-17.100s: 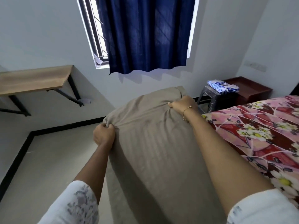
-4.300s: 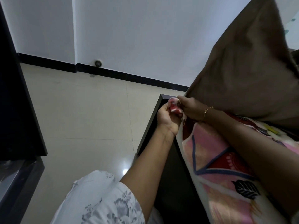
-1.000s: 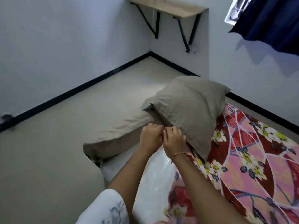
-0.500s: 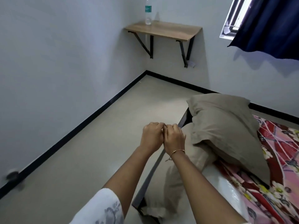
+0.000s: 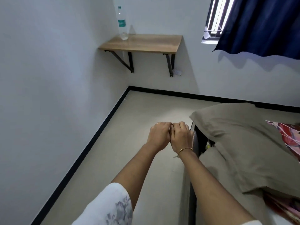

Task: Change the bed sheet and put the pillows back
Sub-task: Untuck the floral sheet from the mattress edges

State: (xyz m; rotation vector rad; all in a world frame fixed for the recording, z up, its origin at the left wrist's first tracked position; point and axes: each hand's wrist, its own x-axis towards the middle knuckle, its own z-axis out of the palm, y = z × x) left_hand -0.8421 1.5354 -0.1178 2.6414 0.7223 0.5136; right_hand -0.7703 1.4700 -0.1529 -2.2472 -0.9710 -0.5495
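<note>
The floral bed sheet [image 5: 292, 137] shows only at the right edge, on the bed, partly under a taupe pillow [image 5: 243, 137] that lies at the bed's near-left corner. A dark bed frame [image 5: 195, 143] runs along the bed's left side. The left hand [image 5: 159, 137] and right hand [image 5: 181, 138] are raised over the floor just left of the frame, knuckles touching, fingers curled; whether they hold anything I cannot tell. A bracelet [image 5: 184, 150] circles the right wrist. Far off, a bottle [image 5: 122, 23] stands on a wall shelf [image 5: 142, 43], with a blue curtain [image 5: 263, 25] at the right.
</note>
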